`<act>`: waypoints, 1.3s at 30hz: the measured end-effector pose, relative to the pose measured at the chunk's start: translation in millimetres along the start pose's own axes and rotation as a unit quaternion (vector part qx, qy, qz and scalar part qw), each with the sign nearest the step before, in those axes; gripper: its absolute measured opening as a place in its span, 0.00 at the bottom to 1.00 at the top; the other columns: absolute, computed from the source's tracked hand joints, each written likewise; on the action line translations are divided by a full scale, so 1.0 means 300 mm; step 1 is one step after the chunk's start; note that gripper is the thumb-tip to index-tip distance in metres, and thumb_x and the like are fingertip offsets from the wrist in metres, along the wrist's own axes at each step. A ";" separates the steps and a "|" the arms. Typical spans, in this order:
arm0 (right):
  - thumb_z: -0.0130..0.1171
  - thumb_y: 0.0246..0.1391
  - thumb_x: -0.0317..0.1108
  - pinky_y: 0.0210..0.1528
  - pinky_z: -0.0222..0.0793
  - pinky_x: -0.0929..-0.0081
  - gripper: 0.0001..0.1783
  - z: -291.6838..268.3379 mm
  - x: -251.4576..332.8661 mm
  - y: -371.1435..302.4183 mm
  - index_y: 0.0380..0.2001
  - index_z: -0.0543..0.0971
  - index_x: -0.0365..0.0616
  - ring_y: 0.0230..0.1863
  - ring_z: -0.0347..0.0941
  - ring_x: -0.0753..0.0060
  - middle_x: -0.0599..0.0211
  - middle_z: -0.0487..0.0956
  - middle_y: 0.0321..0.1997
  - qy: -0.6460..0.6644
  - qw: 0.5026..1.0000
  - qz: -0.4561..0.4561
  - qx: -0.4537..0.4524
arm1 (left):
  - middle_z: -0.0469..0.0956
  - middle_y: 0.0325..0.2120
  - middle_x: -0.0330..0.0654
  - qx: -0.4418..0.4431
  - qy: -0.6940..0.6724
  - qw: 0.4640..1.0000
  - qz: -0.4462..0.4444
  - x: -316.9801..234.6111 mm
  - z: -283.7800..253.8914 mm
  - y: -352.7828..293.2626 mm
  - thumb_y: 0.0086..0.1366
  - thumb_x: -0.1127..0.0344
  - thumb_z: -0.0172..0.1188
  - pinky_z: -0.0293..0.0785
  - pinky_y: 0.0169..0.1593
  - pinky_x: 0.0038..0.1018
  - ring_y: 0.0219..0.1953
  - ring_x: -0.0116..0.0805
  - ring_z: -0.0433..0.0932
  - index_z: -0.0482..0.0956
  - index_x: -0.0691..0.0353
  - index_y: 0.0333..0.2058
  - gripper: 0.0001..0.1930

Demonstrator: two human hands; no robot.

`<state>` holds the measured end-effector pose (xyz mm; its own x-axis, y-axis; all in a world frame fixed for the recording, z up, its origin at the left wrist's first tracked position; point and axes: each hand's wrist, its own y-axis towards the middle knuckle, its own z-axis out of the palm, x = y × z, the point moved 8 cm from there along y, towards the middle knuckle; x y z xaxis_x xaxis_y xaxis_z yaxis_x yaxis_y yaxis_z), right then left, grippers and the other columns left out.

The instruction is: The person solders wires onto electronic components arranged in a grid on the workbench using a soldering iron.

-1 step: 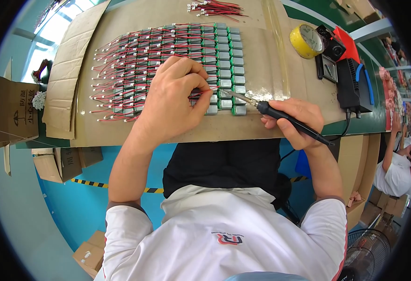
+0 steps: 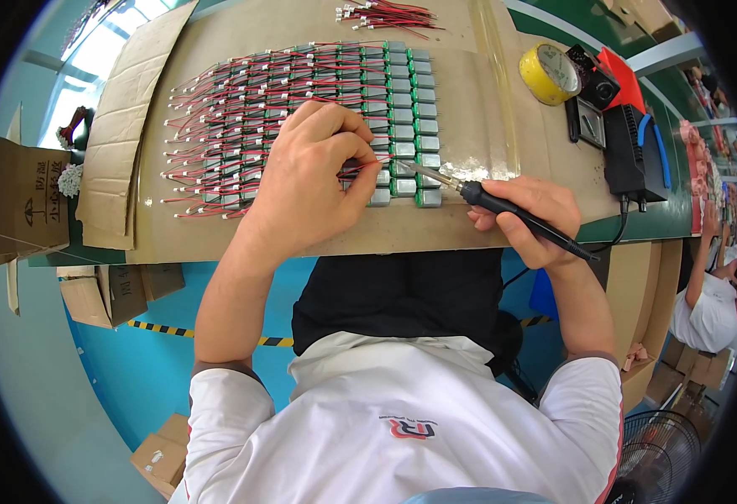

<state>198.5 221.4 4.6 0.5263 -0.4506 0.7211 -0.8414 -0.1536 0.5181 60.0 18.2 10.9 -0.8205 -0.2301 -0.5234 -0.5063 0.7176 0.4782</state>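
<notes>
My left hand (image 2: 314,172) is above the middle of the rows, thumb and fingertips pinched on a thin red wire (image 2: 380,158). In my right hand (image 2: 545,210) is a black-handled soldering iron (image 2: 484,197), slanting up to the left. Its tip is close to the pinched wire and a green board edge; whether they touch I cannot tell. Under both hands lie rows of small silver-grey blocks (image 2: 402,118) with green circuit boards. Many carry red and black wires (image 2: 204,105) with white plugs on the left. My left hand hides part of the rows.
Brown cardboard (image 2: 469,92) covers the bench. Loose red wires (image 2: 389,15) lie at the far edge. A yellow tape roll (image 2: 546,74) and a black corded unit (image 2: 633,160) stand at the right. A cardboard sheet (image 2: 116,151) lies left; another person (image 2: 708,315) is far right.
</notes>
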 end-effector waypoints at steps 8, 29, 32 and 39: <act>0.63 0.61 0.22 0.38 0.85 0.71 0.18 -0.002 0.001 -0.006 0.54 0.84 0.26 0.32 0.88 0.64 0.52 0.88 0.35 0.008 1.000 -0.002 -0.002 | 0.82 0.34 0.39 -0.049 -0.010 0.998 0.034 -0.018 -0.036 -0.002 0.53 0.75 0.77 0.77 0.44 0.36 0.40 0.40 0.79 0.90 0.62 0.31 0.06; 0.65 0.59 0.23 0.38 0.85 0.70 0.19 0.003 0.019 0.001 0.53 0.84 0.28 0.33 0.88 0.61 0.54 0.89 0.33 0.002 1.000 -0.018 0.017 | 0.80 0.31 0.37 -0.012 -0.043 0.998 0.040 -0.009 -0.011 -0.016 0.51 0.75 0.75 0.75 0.46 0.37 0.40 0.41 0.77 0.85 0.59 0.27 0.07; 0.66 0.58 0.24 0.38 0.84 0.70 0.19 0.008 0.021 0.004 0.53 0.85 0.28 0.33 0.88 0.62 0.55 0.89 0.33 -0.003 1.000 -0.017 0.023 | 0.80 0.32 0.38 -0.012 -0.039 0.998 0.050 -0.010 -0.008 -0.014 0.50 0.76 0.74 0.74 0.44 0.36 0.39 0.41 0.77 0.85 0.59 0.27 0.07; 0.67 0.58 0.24 0.38 0.83 0.69 0.19 0.012 0.015 -0.004 0.53 0.85 0.30 0.33 0.88 0.61 0.57 0.88 0.33 -0.004 1.000 -0.012 0.021 | 0.80 0.32 0.38 -0.018 -0.037 0.997 0.065 -0.016 -0.008 -0.013 0.49 0.77 0.75 0.73 0.42 0.35 0.38 0.40 0.77 0.83 0.60 0.27 0.09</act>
<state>201.4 216.5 5.6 0.5450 -0.4536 0.7051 -0.8333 -0.2000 0.5153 65.2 15.0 13.2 -0.8584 -0.0873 -0.5056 -0.4080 0.7136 0.5695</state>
